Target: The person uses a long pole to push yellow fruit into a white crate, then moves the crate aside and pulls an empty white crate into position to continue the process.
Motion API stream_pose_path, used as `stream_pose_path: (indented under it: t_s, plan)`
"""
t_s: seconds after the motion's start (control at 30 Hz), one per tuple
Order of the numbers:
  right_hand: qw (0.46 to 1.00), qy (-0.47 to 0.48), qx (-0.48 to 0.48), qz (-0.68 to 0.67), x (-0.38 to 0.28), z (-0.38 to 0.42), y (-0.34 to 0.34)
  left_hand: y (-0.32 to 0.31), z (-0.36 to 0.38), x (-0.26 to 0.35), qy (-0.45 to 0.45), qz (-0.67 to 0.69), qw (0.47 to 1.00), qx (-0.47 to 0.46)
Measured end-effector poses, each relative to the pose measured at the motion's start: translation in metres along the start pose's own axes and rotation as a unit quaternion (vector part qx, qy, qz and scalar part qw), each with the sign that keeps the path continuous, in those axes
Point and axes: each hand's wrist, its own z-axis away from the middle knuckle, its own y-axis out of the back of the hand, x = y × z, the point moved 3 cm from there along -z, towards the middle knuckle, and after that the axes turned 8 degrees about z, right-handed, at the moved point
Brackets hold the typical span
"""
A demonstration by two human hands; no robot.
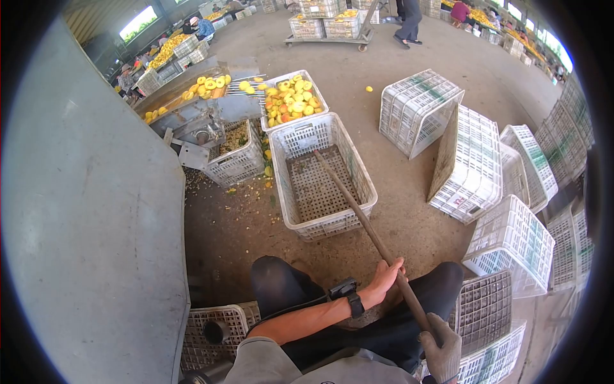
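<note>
A long wooden pole (364, 221) slants across the middle, its far tip inside an empty white plastic crate (297, 214) on the floor. My left hand (385, 279), bare and with a device strapped at the wrist, is closed round the pole's middle. Lower right, my right hand (441, 351) wears a grey glove and grips the pole near its lower end. Just beyond the empty crate stands another crate (265, 121) full of halved yellow fruit (294, 99). Metal rods reach from the machine's chute to this crate, with fruit pieces on them.
A grey metal panel (96, 211) fills the left. Beside the machine (201, 131) sits a crate of scraps (236, 160). Several white crates (470, 163) lie tipped at the right. Farther back are a loaded trolley (329, 41), a person's legs (410, 22) and people at fruit piles.
</note>
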Motion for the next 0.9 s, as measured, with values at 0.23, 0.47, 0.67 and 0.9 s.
stream_pose_path:
  t_s: [0.23,0.47,0.67,0.9]
  plan:
    - [1.000,-0.013,-0.009,-0.001,-0.0035,0.0007,0.0010,0.0008,-0.0020,-0.0039,0.005,0.019,1.000,0.010]
    - [1.000,-0.020,-0.011,-0.001,-0.0039,0.0008,0.0010,0.0017,-0.0025,-0.0037,0.004,0.007,1.000,0.012]
    - [1.000,-0.019,-0.003,-0.003,0.0005,0.0013,-0.0009,0.0026,-0.0022,-0.0041,0.002,0.000,1.000,0.013]
    - [0.999,-0.044,-0.007,-0.024,-0.0042,0.0017,-0.0004,0.0018,-0.0020,-0.0034,0.010,0.024,1.000,0.005]
